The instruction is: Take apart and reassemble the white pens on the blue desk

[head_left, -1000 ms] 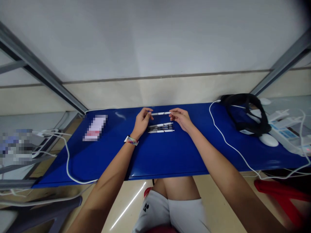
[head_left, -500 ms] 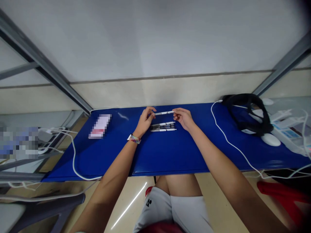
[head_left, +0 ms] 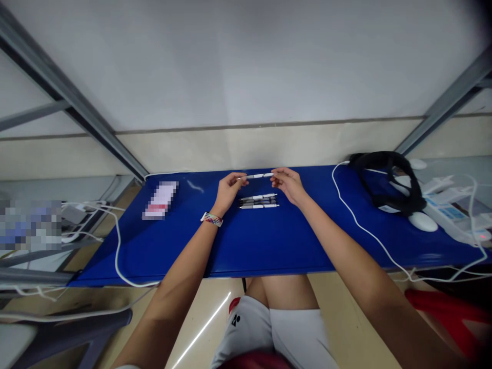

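Note:
A white and grey pen [head_left: 260, 176] is stretched level between my two hands, near the far edge of the blue table. My left hand [head_left: 229, 190] pinches its left end, and my right hand [head_left: 289, 183] grips its right end between thumb and fingers. Closer to me, several similar pens [head_left: 258, 200] lie side by side on the table, one of them slightly apart at the front. A colourful watch band [head_left: 211, 220] circles my left wrist.
To the left lies a blurred-out phone-like rectangle [head_left: 160, 200] on the blue table [head_left: 269, 251]. A black headset-like strap [head_left: 388, 182] rests at the right, with a white cable [head_left: 359, 220] running down beside it. Metal frame posts [head_left: 96, 118] rise at both sides; a wall stands behind.
Both hands still hold the same pen, which has risen slightly and shifted a little. The row of pens on the table has stayed put. The camera view has moved slightly.

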